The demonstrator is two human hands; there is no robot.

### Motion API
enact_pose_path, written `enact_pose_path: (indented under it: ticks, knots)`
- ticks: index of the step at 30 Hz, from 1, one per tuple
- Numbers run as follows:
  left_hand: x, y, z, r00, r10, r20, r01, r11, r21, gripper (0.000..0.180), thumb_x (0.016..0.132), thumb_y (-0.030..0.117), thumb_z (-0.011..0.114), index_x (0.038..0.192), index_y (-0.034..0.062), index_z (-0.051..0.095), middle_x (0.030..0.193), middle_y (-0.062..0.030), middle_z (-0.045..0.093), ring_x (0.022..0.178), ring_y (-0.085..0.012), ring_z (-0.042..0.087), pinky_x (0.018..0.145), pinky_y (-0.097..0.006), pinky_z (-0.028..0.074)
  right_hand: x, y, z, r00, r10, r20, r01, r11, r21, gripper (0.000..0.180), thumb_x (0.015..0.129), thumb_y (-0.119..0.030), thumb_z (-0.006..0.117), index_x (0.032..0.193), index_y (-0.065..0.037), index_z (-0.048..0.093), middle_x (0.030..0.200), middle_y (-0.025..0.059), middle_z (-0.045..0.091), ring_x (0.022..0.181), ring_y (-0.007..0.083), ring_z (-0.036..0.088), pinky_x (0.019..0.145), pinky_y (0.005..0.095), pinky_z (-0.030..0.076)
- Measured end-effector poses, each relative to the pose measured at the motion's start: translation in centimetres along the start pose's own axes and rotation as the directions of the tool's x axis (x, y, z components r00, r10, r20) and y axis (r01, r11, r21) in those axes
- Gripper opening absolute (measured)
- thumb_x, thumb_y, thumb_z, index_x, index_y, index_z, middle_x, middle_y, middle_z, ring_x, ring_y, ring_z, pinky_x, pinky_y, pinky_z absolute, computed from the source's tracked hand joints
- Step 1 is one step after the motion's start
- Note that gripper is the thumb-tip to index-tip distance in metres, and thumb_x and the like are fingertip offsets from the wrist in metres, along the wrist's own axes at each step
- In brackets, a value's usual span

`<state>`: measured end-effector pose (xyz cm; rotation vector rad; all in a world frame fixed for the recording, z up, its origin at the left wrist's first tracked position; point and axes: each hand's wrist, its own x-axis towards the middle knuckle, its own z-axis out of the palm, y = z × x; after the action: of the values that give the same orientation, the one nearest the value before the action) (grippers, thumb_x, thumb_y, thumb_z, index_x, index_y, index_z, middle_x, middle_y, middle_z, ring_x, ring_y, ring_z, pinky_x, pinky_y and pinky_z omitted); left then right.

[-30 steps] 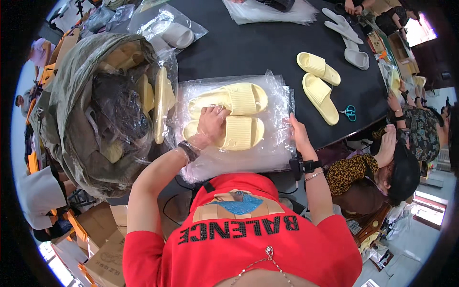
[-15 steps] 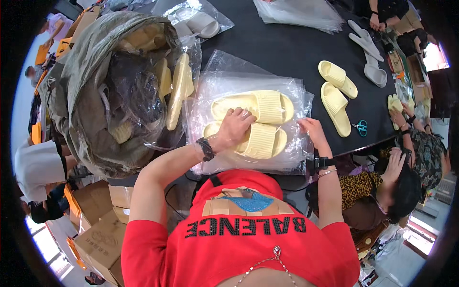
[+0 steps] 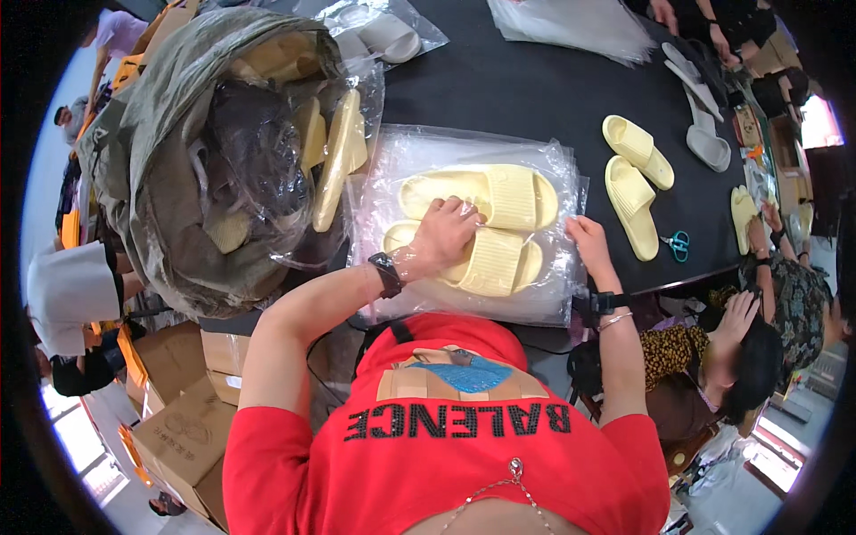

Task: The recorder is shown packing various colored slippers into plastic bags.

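Note:
A pair of pale yellow slippers [image 3: 513, 198] lies side by side, toes to the right, within a clear plastic bag [image 3: 546, 303]. My left hand [image 3: 448, 234] is closed over the inner edges of both slippers near their middles, with film shining about the wrist. Whether each finger is under the film I cannot tell. At the bag's right edge, my right hand [image 3: 589, 242] pinches the film between thumb and fingers. More clear bags seem to lie flat beneath the pair. To the right rests a second, unwrapped yellow pair [image 3: 633, 207], beside scissors with teal handles [image 3: 680, 246].
On the left bulges a large grey-green sack [image 3: 147, 192] holding bagged yellow slippers [image 3: 336, 160]. Bagged grey slippers [image 3: 389, 37] and a stack of clear bags [image 3: 575, 25] lie at the far side. Loose grey slippers [image 3: 706, 143] and co-workers' hands [image 3: 772, 218] are on the right.
The slippers have shifted a little right, toward the bag's right edge. The bag flap that stuck up at the far side now lies lower. Both hands keep their holds.

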<state>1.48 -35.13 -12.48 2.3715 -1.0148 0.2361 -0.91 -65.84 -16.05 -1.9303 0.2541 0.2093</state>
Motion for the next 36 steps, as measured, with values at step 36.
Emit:
enact_pose_path:
  ticks: [36]
  knots:
    - [-9.6, -7.3, -3.9, 0.883, -0.468, -0.036, 0.469, 0.878, 0.097, 0.023, 0.068, 0.008, 0.057, 0.091, 0.0031, 0.056, 0.082, -0.0122, 0.052, 0.087, -0.0304, 0.050, 0.073, -0.039, 0.039, -9.4, 6.6, 0.5, 0.835, 0.214, -0.507, -0.117, 0.969, 0.217, 0.010, 0.088, -0.013, 0.054, 0.084, -0.004, 0.049, 0.066, -0.0003, 0.049, 0.052, 0.0054, 0.044, 0.047, 0.0207, 0.039]
